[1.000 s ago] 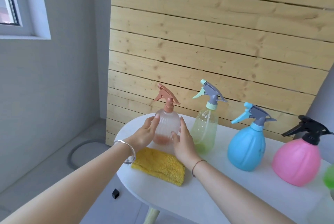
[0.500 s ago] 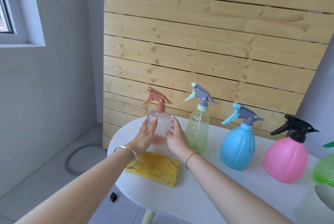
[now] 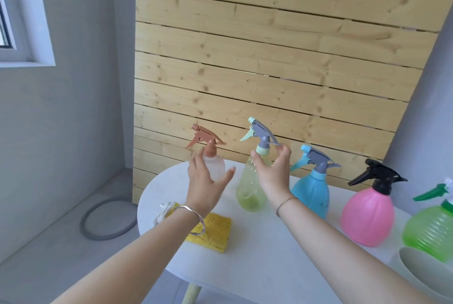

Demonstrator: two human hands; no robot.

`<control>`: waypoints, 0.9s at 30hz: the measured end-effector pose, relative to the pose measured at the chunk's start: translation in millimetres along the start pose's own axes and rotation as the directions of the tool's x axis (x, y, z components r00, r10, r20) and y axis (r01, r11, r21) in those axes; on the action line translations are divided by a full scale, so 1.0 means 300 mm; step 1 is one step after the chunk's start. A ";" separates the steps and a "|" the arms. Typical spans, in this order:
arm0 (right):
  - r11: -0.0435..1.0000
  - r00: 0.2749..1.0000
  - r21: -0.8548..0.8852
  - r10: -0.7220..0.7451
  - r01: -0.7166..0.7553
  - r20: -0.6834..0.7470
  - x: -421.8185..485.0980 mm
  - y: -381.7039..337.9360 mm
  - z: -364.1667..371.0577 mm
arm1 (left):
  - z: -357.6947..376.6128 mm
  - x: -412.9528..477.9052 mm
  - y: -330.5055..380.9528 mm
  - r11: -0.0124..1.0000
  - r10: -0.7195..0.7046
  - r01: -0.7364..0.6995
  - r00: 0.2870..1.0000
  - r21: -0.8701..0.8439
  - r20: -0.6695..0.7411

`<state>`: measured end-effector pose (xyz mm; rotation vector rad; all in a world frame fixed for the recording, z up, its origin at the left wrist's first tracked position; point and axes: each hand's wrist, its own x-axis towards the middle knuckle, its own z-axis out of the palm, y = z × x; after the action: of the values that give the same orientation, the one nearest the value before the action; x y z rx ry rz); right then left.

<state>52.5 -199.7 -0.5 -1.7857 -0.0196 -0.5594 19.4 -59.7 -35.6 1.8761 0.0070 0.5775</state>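
- Fingers (image 3: 196, 161) of the left hand (image 3: 206, 181) are spread and hold nothing. They have let go of the clear bottle (image 3: 218, 169), which stands upright on the desk (image 3: 257, 242).
- The right hand (image 3: 272, 171) has left it too. Its fingers (image 3: 284, 151) arch loosely round the neck of the yellow-green bottle (image 3: 248, 191), not yet closed.
- The work likely passes to this next bottle in the row.

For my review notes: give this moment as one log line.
left hand: open by clear bottle | right hand: open at neck of yellow bottle | cloth: on table
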 end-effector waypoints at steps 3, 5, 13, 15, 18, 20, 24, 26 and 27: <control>0.999 0.998 -0.011 0.051 -0.051 0.035 0.047 -0.003 0.014 | 0.042 -0.025 0.030 0.986 0.150 -0.151 0.988 0.075 0.030; 0.999 1.000 -0.043 0.010 -0.009 0.025 0.042 -0.023 -0.002 | 0.065 -0.052 0.046 0.986 0.127 -0.137 0.986 0.091 0.106; 0.950 0.983 0.302 -0.121 0.075 0.136 -0.120 -0.294 -0.261 | 0.037 -0.189 0.237 0.998 0.042 -0.030 0.972 -0.057 0.231; 0.942 0.967 0.335 -0.103 0.020 0.232 -0.153 -0.353 -0.344 | -0.005 -0.240 0.311 0.978 -0.006 0.088 0.918 -0.190 0.396; 0.938 0.905 0.329 -0.040 -0.112 0.423 -0.187 -0.442 -0.468 | -0.081 -0.318 0.433 0.845 0.004 0.379 0.701 -0.377 0.714; 0.884 0.857 0.406 -0.012 -0.231 0.515 -0.213 -0.476 -0.527 | -0.124 -0.358 0.483 0.666 0.024 0.596 0.583 -0.448 0.812; 0.798 0.870 0.552 -0.075 -0.240 0.487 -0.291 -0.545 -0.589 | -0.156 -0.412 0.569 0.688 0.068 0.598 0.511 -0.411 0.857; 0.800 0.906 0.567 -0.074 -0.195 0.417 -0.325 -0.576 -0.598 | -0.157 -0.425 0.623 0.811 0.020 0.428 0.661 -0.399 0.750; 0.803 0.917 0.568 -0.069 -0.182 0.392 -0.344 -0.591 -0.605 | -0.165 -0.434 0.650 0.854 0.018 0.338 0.740 -0.395 0.673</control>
<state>-157.1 -285.3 153.9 -1.2370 -0.3839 -0.1035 -166.7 -126.7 99.7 1.4488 -0.4044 -0.2362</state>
